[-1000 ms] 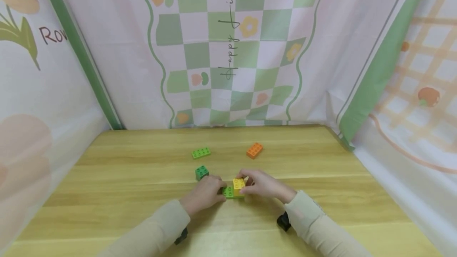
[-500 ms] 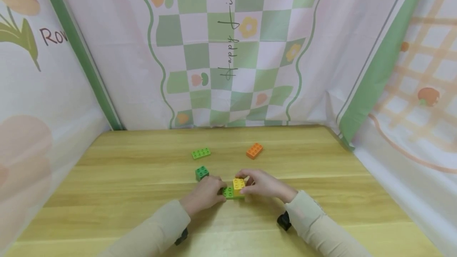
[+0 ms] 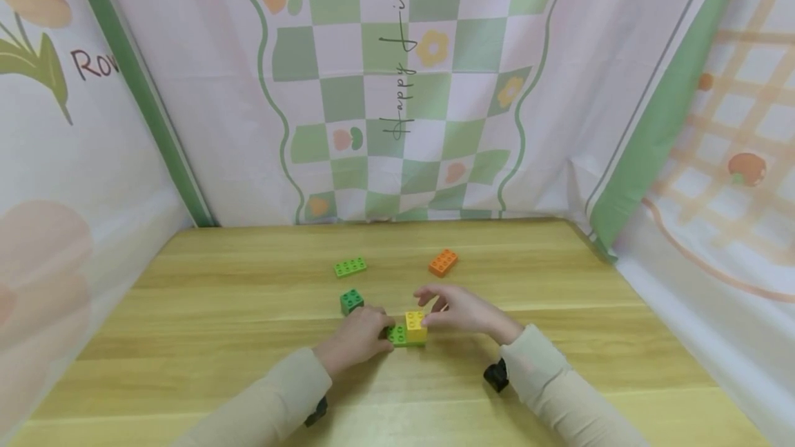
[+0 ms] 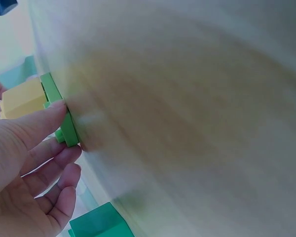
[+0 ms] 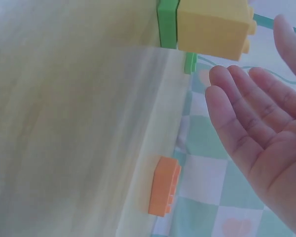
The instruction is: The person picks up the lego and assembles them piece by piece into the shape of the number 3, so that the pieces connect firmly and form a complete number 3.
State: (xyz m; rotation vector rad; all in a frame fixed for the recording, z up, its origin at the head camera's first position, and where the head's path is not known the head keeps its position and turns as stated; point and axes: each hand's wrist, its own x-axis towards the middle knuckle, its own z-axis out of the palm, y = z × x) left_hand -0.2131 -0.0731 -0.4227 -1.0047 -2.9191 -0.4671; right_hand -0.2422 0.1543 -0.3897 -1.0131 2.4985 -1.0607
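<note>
- Head view: A light-green plate (image 3: 397,335) is pinched at its left end by the left hand (image 3: 357,338) on the worktop (image 3: 248,281); a yellow block (image 3: 415,328) is set on the plate's right end. The right hand (image 3: 466,310) is held just beside the block, nothing gripped. The joining of the two pieces appears nearly finished; a firm press, or another piece such as the dark green block (image 3: 351,301), seems called for, with the plate kept steady. The plate's left end is covered by fingers.
- Left wrist view: The plate is clasped between thumb and fingertips; the dark green block is cut off below.
- Right wrist view: Thumb and fingers are parted, clear of the yellow block, which is cropped above. Whether it is fully seated cannot be told.
</note>
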